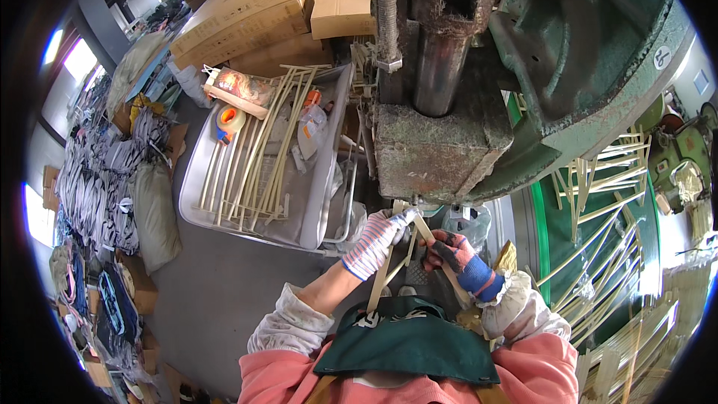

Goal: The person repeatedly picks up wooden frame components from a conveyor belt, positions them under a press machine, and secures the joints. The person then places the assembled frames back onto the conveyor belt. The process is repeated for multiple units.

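Observation:
Just below the head of a green press [441,142], my two hands hold a frame of thin pale strips [381,284]. My left hand [380,238], in a white glove with coloured stripes, is closed round the frame's upper end. One strip hangs down from it toward my dark green apron [404,344]. My right hand [460,260], in a blue and red glove with dark-stained bare fingertips, pinches another strip leaning away to the right. The top joint of the frame is partly hidden by my left fingers and the press.
At the left, a white tub [196,206] holds long pale strips, a roll of tape [230,120] and a plastic bag. Cardboard boxes [247,30] are stacked behind it. Pale frames [609,179] lie on a green surface at right. Bundled grey cloth [97,194] lines the far left.

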Tool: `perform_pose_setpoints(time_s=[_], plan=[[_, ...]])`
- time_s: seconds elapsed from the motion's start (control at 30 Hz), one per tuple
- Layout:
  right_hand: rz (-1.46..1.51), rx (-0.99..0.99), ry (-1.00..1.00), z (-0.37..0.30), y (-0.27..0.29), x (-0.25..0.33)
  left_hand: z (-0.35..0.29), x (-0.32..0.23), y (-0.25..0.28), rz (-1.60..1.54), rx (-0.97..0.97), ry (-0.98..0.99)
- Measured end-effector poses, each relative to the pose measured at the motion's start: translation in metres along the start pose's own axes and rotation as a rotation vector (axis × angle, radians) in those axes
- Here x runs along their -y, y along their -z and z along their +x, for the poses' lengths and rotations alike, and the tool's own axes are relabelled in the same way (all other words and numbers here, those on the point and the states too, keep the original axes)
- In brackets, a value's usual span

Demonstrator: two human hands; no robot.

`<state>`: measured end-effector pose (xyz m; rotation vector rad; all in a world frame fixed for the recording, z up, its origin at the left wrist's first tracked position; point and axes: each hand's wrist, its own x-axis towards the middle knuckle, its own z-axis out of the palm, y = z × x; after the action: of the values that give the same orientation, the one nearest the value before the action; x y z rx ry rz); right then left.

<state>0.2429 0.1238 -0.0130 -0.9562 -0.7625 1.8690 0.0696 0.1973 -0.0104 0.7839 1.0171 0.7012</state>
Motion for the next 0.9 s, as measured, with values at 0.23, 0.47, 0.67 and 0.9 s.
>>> perform_pose_setpoints(time_s=[0.23,0.47,0.67,0.9], plan=[[-0.033,0.108,0.008,-0.002,-0.001,0.002,0.001,-0.002,0.003,0.167,0.006,0.015],[-0.903,-0.079,0.140,0.053,0.071,-0.003,0.004,0.004,0.008,0.121,0.102,-0.050],[-1.331,-0.201,0.378,0.153,0.133,-0.061,0.012,0.016,0.004,0.058,0.037,-0.070],[-0.711,-0.075,0.259,0.119,0.122,-0.059,0.019,0.027,0.012,0.215,-0.063,-0.004]])
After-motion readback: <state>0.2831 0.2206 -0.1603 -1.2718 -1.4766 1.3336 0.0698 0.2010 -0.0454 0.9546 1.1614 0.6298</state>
